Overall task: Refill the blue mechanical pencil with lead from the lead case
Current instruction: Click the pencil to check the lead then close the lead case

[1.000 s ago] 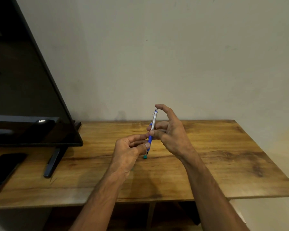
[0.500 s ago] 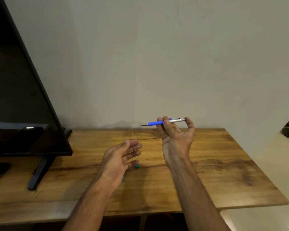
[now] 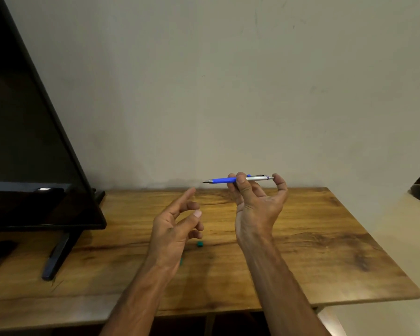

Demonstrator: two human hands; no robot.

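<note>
My right hand (image 3: 255, 204) holds the blue mechanical pencil (image 3: 238, 179) level above the far part of the wooden table (image 3: 325, 238), tip pointing left, silver end at the thumb. My left hand (image 3: 177, 226) hovers lower and to the left with fingers loosely spread, holding nothing that I can see. A small teal piece (image 3: 199, 244) lies on the table between my hands. Another teal bit (image 3: 181, 261) peeks out from under my left wrist; most of it is hidden.
A dark television screen (image 3: 29, 141) on a black stand foot (image 3: 58, 253) fills the left side. A plain wall rises behind the table. The table's right edge runs diagonally at the right, with pale floor beyond.
My left hand let go of the pencil and dropped away to the left. My right hand turned the pencil from upright to level and raised it. A teal piece now lies on the table.
</note>
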